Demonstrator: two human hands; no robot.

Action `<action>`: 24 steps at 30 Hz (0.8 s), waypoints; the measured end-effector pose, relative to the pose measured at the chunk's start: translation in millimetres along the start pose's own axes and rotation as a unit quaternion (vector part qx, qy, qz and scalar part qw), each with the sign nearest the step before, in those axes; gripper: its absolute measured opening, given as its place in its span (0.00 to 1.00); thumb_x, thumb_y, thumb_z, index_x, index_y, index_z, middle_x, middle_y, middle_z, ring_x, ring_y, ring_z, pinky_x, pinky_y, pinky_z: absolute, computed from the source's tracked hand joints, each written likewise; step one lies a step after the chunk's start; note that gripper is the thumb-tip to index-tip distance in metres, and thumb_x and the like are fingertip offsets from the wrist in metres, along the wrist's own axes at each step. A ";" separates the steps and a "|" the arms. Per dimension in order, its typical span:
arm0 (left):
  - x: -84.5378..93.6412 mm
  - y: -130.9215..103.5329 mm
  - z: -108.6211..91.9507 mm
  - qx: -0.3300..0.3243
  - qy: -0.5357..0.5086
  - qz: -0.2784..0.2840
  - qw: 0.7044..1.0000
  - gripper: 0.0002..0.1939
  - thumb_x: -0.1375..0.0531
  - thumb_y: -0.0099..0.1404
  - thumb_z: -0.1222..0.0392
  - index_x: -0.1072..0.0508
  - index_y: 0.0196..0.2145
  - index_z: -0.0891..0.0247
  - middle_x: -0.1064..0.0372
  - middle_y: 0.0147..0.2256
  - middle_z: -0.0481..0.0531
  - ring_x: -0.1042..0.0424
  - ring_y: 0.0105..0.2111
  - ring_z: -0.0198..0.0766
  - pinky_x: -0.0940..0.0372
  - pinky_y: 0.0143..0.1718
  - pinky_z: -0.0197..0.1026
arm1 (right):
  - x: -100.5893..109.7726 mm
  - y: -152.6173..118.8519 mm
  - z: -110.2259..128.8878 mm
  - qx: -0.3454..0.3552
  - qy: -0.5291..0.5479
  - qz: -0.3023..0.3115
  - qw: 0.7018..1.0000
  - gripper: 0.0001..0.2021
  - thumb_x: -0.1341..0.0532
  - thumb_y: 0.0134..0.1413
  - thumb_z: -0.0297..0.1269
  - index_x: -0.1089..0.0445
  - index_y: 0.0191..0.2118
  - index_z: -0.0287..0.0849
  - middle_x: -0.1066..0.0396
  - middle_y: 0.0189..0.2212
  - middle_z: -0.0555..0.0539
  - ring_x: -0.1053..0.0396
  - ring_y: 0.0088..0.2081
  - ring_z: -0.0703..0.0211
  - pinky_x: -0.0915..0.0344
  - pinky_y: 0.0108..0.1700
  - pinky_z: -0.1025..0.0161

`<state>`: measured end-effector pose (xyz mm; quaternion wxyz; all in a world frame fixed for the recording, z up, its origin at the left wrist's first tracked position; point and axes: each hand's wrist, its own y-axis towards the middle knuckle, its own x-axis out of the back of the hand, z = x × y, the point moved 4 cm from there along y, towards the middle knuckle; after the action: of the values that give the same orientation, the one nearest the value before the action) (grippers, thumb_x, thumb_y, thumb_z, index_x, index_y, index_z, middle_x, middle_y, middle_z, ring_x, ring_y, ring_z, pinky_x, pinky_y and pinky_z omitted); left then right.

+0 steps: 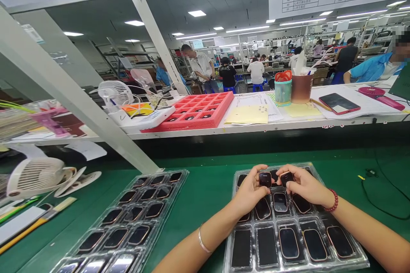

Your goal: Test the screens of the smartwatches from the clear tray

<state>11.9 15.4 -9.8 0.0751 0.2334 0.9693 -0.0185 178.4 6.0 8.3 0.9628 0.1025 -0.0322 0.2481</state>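
Over the far side of the clear plastic tray (226, 260) my left hand (251, 190) pinches a smartwatch (265, 179) with a dark face and gold rim. My right hand (303, 185) grips a second smartwatch (286, 178), close beside the first. Below them, several watches such as this smartwatch (289, 242) lie face up in the tray's pockets; two front-left pockets show only a dark bottom. My wrists hide part of the tray. To the left, another clear tray (160, 222) carries more watches in rows.
A white fan (38, 177) and a brush (41, 222) lie at the left of the green bench. A slanted white post (96, 106) rises behind the left tray. The shelf holds a red foam tray (205, 108), a phone (339, 103) and cups. A black cable (381, 211) lies right.
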 end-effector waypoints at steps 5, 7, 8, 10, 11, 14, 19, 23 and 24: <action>-0.2 -0.6 -0.3 0.000 0.004 -0.001 1.000 0.30 0.42 0.49 0.72 0.43 0.50 0.61 0.31 0.39 0.52 0.31 0.35 0.35 0.37 0.40 0.41 | 1.1 -0.7 -1.9 -0.018 -0.008 0.005 1.000 0.10 0.46 0.56 0.31 0.35 0.44 0.40 0.32 0.35 0.47 0.35 0.26 0.66 0.34 0.30 0.65; -0.6 -0.7 -0.9 0.000 0.006 0.000 1.000 0.30 0.43 0.49 0.72 0.43 0.50 0.61 0.31 0.39 0.52 0.31 0.35 0.35 0.37 0.40 0.41 | 1.2 -0.7 0.0 -0.005 -0.017 0.000 1.000 0.12 0.44 0.52 0.28 0.35 0.44 0.40 0.32 0.36 0.47 0.33 0.31 0.62 0.34 0.32 0.65; -0.9 -0.9 -1.3 0.000 0.006 0.000 1.000 0.30 0.43 0.48 0.72 0.43 0.50 0.61 0.31 0.39 0.52 0.31 0.35 0.35 0.37 0.41 0.41 | 1.1 -0.7 1.1 0.000 -0.024 -0.003 1.000 0.13 0.44 0.50 0.26 0.35 0.44 0.41 0.32 0.36 0.47 0.33 0.34 0.60 0.34 0.32 0.65; -1.5 -1.2 -2.5 0.001 0.006 -0.001 1.000 0.30 0.43 0.48 0.72 0.43 0.49 0.62 0.31 0.39 0.52 0.31 0.36 0.36 0.38 0.40 0.41 | 0.6 -0.7 3.3 0.005 -0.041 -0.006 0.999 0.14 0.45 0.48 0.24 0.35 0.43 0.40 0.31 0.35 0.47 0.33 0.37 0.58 0.34 0.34 0.64; -1.9 -1.4 -3.1 0.002 0.007 -0.003 1.000 0.29 0.43 0.48 0.72 0.42 0.49 0.62 0.31 0.38 0.52 0.31 0.36 0.36 0.38 0.41 0.41 | 0.4 -0.7 4.5 0.008 -0.048 -0.007 0.999 0.14 0.45 0.48 0.24 0.35 0.42 0.40 0.31 0.34 0.47 0.32 0.37 0.58 0.35 0.34 0.64; -2.4 -1.9 -4.6 0.007 0.011 -0.008 1.000 0.29 0.42 0.48 0.72 0.42 0.49 0.61 0.31 0.38 0.52 0.31 0.37 0.37 0.38 0.40 0.41 | 0.3 -1.3 7.5 0.019 -0.066 -0.007 0.998 0.14 0.46 0.47 0.23 0.35 0.41 0.41 0.31 0.34 0.47 0.32 0.37 0.58 0.35 0.38 0.62; -0.6 -2.0 -3.9 0.006 -0.008 -0.008 1.000 0.31 0.40 0.48 0.72 0.43 0.50 0.61 0.31 0.38 0.53 0.30 0.38 0.38 0.38 0.39 0.40 | 0.6 -3.2 8.6 0.019 -0.059 0.008 0.998 0.16 0.45 0.45 0.23 0.37 0.43 0.41 0.32 0.35 0.48 0.33 0.37 0.58 0.35 0.40 0.61; 1.3 1.3 1.9 0.024 -0.045 0.004 0.999 0.33 0.35 0.47 0.70 0.43 0.50 0.59 0.31 0.38 0.51 0.29 0.30 0.33 0.38 0.31 0.34 | 0.9 -3.8 7.0 0.008 -0.049 0.014 0.999 0.17 0.45 0.45 0.25 0.38 0.44 0.41 0.33 0.35 0.48 0.33 0.38 0.57 0.35 0.40 0.61; 0.6 1.9 2.5 0.030 -0.060 0.015 0.998 0.33 0.34 0.47 0.69 0.42 0.49 0.59 0.31 0.38 0.51 0.30 0.27 0.31 0.39 0.27 0.32 | 1.0 -3.7 6.7 0.009 -0.048 0.011 0.999 0.16 0.45 0.45 0.25 0.38 0.43 0.41 0.33 0.35 0.48 0.33 0.38 0.57 0.35 0.40 0.61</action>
<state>12.5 17.2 -12.3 0.1267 0.2482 0.9585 -0.0603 181.0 1.9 14.3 0.9562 0.1230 -0.0772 0.2541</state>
